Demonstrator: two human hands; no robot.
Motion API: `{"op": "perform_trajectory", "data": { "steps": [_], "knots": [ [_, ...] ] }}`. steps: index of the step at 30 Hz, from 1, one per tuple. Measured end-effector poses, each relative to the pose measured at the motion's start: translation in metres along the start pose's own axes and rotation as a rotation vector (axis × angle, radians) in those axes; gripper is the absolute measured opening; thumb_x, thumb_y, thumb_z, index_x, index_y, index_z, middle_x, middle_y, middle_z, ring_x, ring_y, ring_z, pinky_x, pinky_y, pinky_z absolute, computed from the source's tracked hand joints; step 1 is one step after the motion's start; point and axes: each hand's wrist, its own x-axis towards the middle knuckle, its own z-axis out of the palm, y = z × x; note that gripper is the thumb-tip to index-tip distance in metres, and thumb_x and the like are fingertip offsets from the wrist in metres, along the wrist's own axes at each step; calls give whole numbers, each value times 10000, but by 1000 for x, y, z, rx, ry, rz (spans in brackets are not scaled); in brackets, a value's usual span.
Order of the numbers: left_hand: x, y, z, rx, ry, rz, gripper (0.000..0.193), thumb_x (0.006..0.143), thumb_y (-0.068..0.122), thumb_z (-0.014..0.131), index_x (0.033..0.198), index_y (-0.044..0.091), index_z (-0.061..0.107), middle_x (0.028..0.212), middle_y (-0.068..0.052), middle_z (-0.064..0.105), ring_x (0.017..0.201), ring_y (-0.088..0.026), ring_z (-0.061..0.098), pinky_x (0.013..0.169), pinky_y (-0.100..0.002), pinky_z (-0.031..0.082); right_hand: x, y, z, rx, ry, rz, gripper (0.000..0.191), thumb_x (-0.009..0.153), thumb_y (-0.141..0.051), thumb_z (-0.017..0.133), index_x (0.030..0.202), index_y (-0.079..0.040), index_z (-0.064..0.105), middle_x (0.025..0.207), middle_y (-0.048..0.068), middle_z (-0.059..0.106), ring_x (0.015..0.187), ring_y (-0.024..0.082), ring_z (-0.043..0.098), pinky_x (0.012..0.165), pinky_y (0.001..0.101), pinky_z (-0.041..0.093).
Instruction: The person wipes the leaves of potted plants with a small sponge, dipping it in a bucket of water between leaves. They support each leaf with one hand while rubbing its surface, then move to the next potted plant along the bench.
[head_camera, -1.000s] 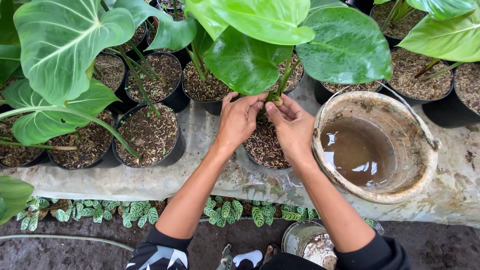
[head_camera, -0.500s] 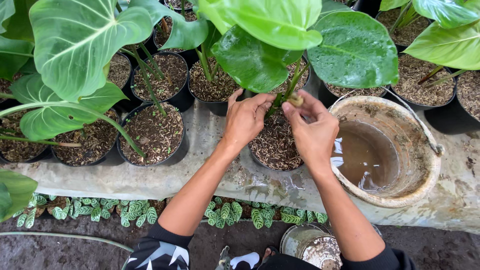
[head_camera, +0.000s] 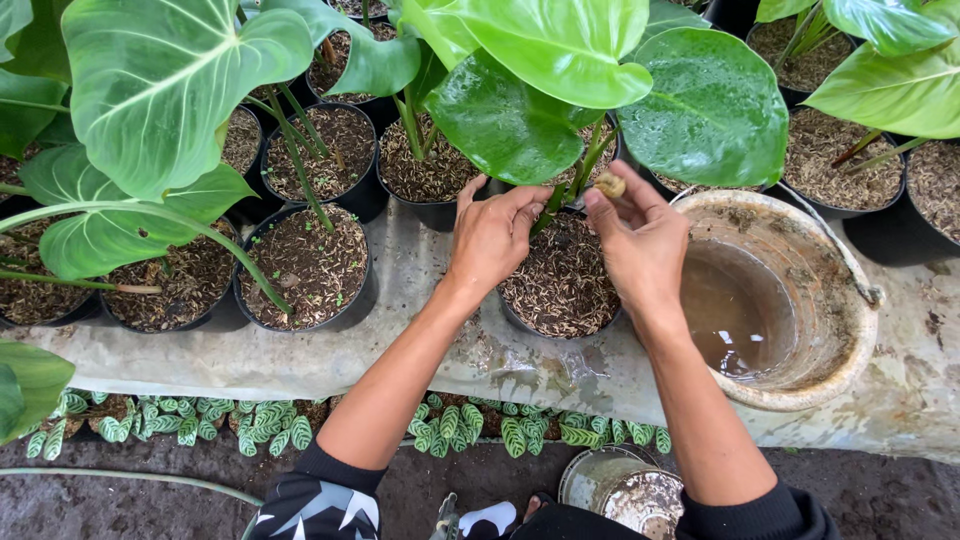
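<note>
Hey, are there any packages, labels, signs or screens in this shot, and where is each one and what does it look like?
None show: no package, label, sign or screen.
Only unmarked containers: black round pots of soil with big green leaves on the grey bench.
A dirty cream bucket of brown water stands at the right.
The left hand and right hand work at the middle pot, right fingers pinching a small tan bit.

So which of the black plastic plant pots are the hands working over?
The black plastic pot at the ledge's front, beside the dirty white bucket. Left hand rests at its stems; right hand pinches a small tan piece above it.
</note>
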Motion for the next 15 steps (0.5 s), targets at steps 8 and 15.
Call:
{"op": "perform_trajectory", "data": {
  "steps": [8, 15],
  "knots": [
    [-2, 4, -5, -18, -25, -35, 239, 955, 63, 614, 1138, 147, 743, 878, -40, 788, 853, -214, 756, 1151, -486, 345, 31, 6, -7, 24, -307, -121, 508, 1009, -57, 684, 1488, 26, 536, 1225, 81, 716, 1054, 76, 641, 964, 219, 532],
    [-1, 4, -3, 2, -14, -23, 241, 952, 72, 620, 1148, 144, 741, 887, -55, 786, 846, -223, 754, 1176, -513, 307, 40, -2, -27, -208, -413, -9, 448, 974, -58, 691, 1410, 4, 608, 1188, 33, 725, 1009, 75, 650, 901, 226, 533]
  ]
}}
